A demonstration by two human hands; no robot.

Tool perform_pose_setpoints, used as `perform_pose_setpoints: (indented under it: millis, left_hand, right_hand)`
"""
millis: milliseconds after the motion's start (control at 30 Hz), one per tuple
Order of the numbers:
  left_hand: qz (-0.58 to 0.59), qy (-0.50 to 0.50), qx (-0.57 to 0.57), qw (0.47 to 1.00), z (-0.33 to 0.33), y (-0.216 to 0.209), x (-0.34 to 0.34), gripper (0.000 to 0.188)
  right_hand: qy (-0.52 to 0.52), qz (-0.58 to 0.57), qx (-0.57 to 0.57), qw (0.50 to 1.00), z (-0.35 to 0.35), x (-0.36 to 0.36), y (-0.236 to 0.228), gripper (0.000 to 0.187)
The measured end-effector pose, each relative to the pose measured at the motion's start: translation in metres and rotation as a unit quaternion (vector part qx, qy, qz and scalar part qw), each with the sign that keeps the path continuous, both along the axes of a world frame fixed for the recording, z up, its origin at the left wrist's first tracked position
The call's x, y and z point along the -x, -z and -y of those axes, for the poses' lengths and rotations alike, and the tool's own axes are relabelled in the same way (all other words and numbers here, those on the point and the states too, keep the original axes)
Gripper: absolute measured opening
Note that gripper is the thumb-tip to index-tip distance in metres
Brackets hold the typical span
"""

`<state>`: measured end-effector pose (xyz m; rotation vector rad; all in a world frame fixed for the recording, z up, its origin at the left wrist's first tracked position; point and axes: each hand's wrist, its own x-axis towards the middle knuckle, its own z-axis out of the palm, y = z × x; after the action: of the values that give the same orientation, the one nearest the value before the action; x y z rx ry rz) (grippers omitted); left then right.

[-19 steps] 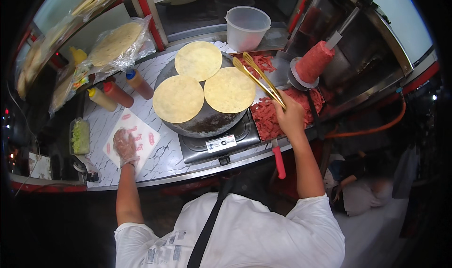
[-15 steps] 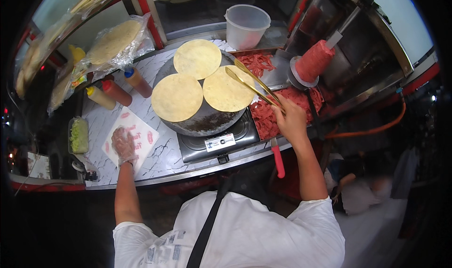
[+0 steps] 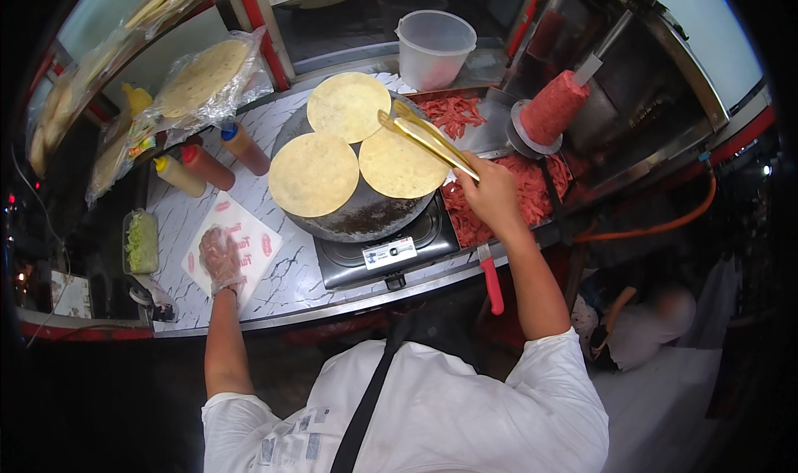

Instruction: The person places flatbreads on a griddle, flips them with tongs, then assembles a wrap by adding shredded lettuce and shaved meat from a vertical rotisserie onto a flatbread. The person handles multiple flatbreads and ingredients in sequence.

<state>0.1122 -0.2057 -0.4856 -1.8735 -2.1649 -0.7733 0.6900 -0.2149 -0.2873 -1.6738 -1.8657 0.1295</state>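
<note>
My left hand (image 3: pixel 219 258), in a clear plastic glove, lies spread flat on a sheet of white printed wrapping paper (image 3: pixel 259 257). Golden tongs (image 3: pixel 431 144) are gripped in my right hand (image 3: pixel 494 194). Their tips hang over the right side of a round dark griddle (image 3: pixel 357 221), above the right-hand flatbread; whether they touch it I cannot tell. Three pale flatbreads lie on the griddle: one at the left (image 3: pixel 313 176), one at the back (image 3: pixel 347 105) and one at the right (image 3: pixel 397 167). Beneath the griddle is a black tabletop stove (image 3: pixel 332 265).
Reddish sliced meat (image 3: pixel 472 215) fills a tray at the right, beside a red-handled knife (image 3: pixel 492 286). Behind stands a meat spit (image 3: pixel 555 111). A white bucket (image 3: pixel 435 53) is at the back. Left are sauce bottles (image 3: pixel 207 167), shredded greens (image 3: pixel 141 242) and bagged flatbreads (image 3: pixel 204 78).
My right hand has moved slightly left and away from me, carrying the tongs' tips left across the griddle. My left hand stays on the paper.
</note>
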Motion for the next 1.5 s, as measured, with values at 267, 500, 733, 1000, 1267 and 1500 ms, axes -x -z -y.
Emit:
perform_pose_setpoints:
  millis: [267, 500, 733, 1000, 1267, 1500]
  left_hand:
    - [-0.040, 0.003, -0.023, 0.999, 0.002, -0.001, -0.002, 0.040]
    - [-0.019, -0.005, 0.000, 1.000, 0.002, -0.004, -0.003, 0.040]
    - [-0.020, 0.006, 0.000, 1.000, 0.001, -0.002, -0.001, 0.039]
    - [-0.020, 0.000, -0.003, 1.000, 0.002, -0.001, -0.001, 0.039]
    - [-0.037, -0.007, 0.012, 0.999, 0.000, -0.002, -0.001, 0.039]
    - [-0.033, 0.008, -0.009, 0.999, 0.003, 0.000, -0.002, 0.038]
  right_hand:
    - [0.036, 0.020, -0.018, 0.999, -0.008, 0.012, -0.010, 0.030]
    - [0.083, 0.000, -0.041, 0.996, -0.007, 0.008, -0.008, 0.029]
    - [0.049, 0.030, 0.019, 0.998, -0.006, 0.011, -0.005, 0.034]
    - [-0.005, 0.054, 0.039, 0.998, 0.047, -0.022, -0.022, 0.038]
    - [-0.055, 0.102, -0.017, 0.993, 0.075, -0.044, -0.053, 0.043]
    - [-0.143, 0.285, -0.112, 0.941, 0.089, -0.070, -0.075, 0.045]
